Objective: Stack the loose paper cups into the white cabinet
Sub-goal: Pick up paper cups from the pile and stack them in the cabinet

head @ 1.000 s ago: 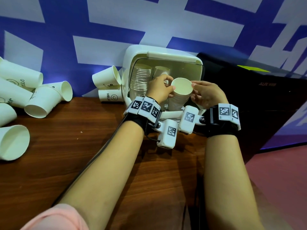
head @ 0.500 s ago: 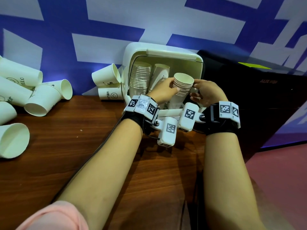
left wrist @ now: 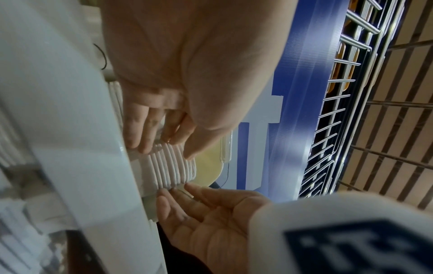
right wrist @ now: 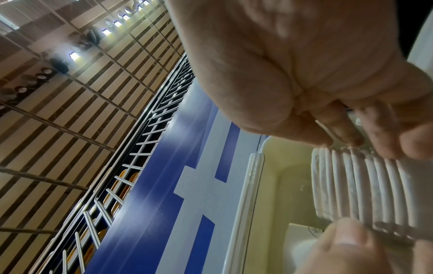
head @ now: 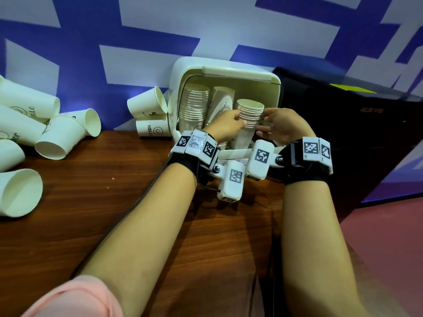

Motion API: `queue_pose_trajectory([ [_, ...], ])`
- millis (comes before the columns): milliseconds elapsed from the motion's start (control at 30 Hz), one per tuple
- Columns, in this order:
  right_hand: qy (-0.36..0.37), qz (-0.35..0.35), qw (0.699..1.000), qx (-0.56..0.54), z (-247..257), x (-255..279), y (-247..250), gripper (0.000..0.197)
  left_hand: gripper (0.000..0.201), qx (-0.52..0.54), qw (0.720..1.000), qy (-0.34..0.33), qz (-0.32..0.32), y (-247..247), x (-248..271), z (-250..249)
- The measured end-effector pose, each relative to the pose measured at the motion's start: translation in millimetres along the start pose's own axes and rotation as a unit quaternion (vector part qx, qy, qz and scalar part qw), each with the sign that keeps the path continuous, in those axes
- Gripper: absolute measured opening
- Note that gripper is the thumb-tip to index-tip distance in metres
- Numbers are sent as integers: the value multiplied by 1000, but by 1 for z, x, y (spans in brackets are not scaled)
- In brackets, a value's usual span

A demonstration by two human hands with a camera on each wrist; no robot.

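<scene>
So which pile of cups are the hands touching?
Look inside the white cabinet against the blue wall. Three cup stacks stand there; it's the rightmost stack, nearest the front. It alone has the left hand and right hand touching its rims.

Since 1 s ago: the nested stack of white ribbed-rim paper cups [head: 249, 117] has gone from in front of the opening to inside the rounded white plastic cabinet [head: 229, 72], right-hand spot, approx. upright beside the two stacks already there. Its rim sat above the hands before; now both hands flank the upper rims. Left hand [head: 225, 126] fingers now lie straighter against the stack's left side; right hand [head: 282, 126] touches the right side w/ fingertips.
</scene>
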State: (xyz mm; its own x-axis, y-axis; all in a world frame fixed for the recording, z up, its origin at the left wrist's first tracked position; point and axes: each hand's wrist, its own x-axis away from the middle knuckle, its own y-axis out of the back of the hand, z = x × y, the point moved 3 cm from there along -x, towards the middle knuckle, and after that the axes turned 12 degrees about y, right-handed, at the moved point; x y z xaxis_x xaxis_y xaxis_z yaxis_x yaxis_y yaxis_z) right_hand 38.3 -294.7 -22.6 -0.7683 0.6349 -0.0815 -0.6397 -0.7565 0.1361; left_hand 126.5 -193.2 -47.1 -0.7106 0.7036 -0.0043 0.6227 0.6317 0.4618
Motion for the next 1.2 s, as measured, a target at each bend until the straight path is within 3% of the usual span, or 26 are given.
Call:
queue_pose_trajectory([
  [267, -4, -25, 999, 43, 18, 2, -7, 40, 32, -70, 997, 13, -9, 23, 22, -11],
  [400, 34, -33, 998, 43, 37, 12, -25, 19, 31, -106, 994, 18, 13, 44, 44, -18],
  [567, 100, 96, 984, 110, 61, 45, -67, 23, 27, -259, 961, 74, 60, 68, 79, -13],
  [700, 157, 148, 965, 148, 68, 66, -102, 19, 19, -274, 953, 117, 62, 97, 111, -3],
  [933, 187, 225, 949, 119, 59, 91, -161, 15, 25, -245, 964, 107, -3, 158, 173, 9],
  [1100, 183, 278, 940, 71, 46, 113, -197, 12, 23, -233, 957, 165, -55, 198, 208, 35],
  [1200, 178, 316, 929, 76, 34, 123, -213, 14, 20, -259, 939, 205, -99, 224, 229, 53],
])
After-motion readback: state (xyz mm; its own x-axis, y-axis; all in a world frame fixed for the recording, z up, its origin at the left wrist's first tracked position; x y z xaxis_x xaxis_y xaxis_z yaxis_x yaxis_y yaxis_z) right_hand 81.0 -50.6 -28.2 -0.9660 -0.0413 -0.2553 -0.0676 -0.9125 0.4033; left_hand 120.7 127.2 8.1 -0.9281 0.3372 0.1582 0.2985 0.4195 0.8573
